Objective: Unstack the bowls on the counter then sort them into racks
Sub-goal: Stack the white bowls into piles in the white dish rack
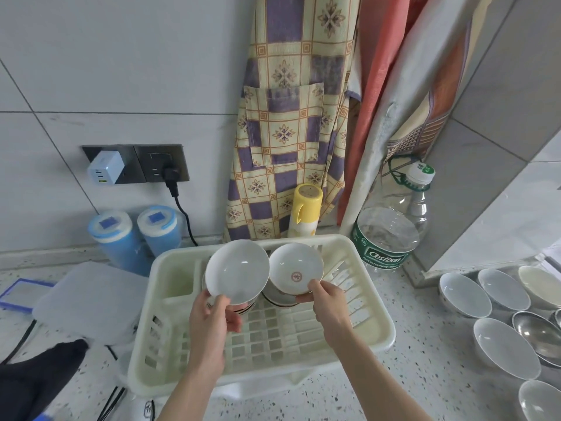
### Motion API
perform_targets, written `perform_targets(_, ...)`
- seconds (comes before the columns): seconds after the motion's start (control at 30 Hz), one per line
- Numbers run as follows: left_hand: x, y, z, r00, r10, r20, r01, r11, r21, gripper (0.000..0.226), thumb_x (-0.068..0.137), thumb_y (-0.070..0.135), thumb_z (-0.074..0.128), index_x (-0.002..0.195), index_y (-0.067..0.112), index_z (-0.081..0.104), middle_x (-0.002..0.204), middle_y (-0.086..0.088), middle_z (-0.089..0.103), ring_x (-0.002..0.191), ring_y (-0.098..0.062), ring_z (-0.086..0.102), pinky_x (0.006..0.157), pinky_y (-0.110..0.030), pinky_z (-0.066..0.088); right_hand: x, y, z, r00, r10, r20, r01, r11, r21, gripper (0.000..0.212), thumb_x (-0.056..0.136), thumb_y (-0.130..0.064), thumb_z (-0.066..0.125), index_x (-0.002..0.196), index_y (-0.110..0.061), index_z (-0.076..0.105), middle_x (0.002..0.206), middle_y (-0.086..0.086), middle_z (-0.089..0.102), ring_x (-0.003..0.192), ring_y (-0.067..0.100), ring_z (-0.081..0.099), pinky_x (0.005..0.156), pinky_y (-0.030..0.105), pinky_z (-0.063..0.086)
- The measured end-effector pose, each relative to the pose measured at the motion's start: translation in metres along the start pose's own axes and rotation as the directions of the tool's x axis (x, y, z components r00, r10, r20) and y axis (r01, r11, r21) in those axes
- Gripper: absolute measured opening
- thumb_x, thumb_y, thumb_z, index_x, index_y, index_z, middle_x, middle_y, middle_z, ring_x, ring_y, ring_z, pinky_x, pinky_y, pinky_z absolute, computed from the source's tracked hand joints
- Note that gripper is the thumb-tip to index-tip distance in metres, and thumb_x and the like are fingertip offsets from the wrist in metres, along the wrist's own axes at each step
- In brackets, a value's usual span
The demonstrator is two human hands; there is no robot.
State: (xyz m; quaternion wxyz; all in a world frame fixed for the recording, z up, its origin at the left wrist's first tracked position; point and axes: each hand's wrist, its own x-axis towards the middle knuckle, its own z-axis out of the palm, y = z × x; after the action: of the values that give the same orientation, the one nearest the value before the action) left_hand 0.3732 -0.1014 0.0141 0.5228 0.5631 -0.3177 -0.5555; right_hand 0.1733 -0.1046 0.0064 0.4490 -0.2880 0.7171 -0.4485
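A cream plastic dish rack (358, 335) sits on the speckled counter in front of me. My left hand (212, 317) grips the lower rim of a plain white bowl (238, 270), tilted on edge over the rack's back left. My right hand (326, 299) pinches the rim of a smaller white dish with a red emblem (296, 270), tilted beside it. Other bowls (279, 297) stand in the rack behind and under these two, partly hidden. Several white bowls (505, 350) lie spread on the counter at the right.
A large clear water bottle (391, 226) and a yellow cup (305, 212) stand behind the rack. Two blue-lidded containers (136, 235) and a plugged-in socket (136, 164) are at back left. A white lid (88, 299) lies left of the rack. Metal bowls (537, 332) sit at the right edge.
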Motion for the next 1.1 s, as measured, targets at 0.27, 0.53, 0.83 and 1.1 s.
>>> perform_targets(0.27,0.0,-0.003,-0.002,1.0,-0.025,0.001,0.025,0.999,-0.026,0.026,0.089,0.003,0.048,0.113,0.008,0.059,0.075,-0.019,0.074,0.042,-0.013,0.051,0.041,-0.024,0.046,0.003,0.003,0.0,1.0,0.0,0.007,0.0,0.999,-0.032,0.021,0.087,-0.017,0.047,0.086,-0.012,0.067,0.07,0.0,0.076,0.054,0.008,0.038,0.053,0.023,0.031)
perform_targets(0.53,-0.001,-0.003,-0.003,0.998,-0.053,0.017,0.053,0.998,-0.043,0.026,0.09,0.003,0.048,0.113,0.011,0.059,0.076,-0.019,0.075,0.043,-0.013,0.052,0.041,-0.024,0.047,0.008,0.009,0.003,0.998,-0.008,0.058,0.014,0.993,-0.115,0.035,0.088,-0.023,0.046,0.12,-0.02,0.06,0.068,-0.001,0.075,0.057,0.003,0.039,0.055,0.023,0.032)
perform_targets(0.83,-0.001,-0.004,-0.003,0.998,-0.067,0.021,0.067,0.997,-0.042,0.024,0.091,0.003,0.048,0.112,0.009,0.059,0.076,-0.02,0.074,0.043,-0.013,0.052,0.042,-0.024,0.047,0.01,0.012,0.003,0.995,-0.011,0.095,0.025,0.989,-0.148,0.039,0.09,-0.021,0.044,0.128,-0.016,0.054,0.07,0.001,0.076,0.037,-0.004,0.045,0.051,0.021,0.031)
perform_targets(1.1,0.0,-0.005,-0.001,0.997,-0.074,0.03,0.075,0.997,-0.026,0.024,0.09,0.003,0.049,0.11,0.011,0.06,0.076,-0.02,0.075,0.044,-0.014,0.052,0.044,-0.026,0.047,0.01,0.014,0.004,0.992,0.004,0.129,0.016,0.987,-0.158,0.044,0.092,-0.021,0.045,0.135,-0.027,0.046,0.067,0.001,0.075,0.034,-0.004,0.044,0.044,0.017,0.033)
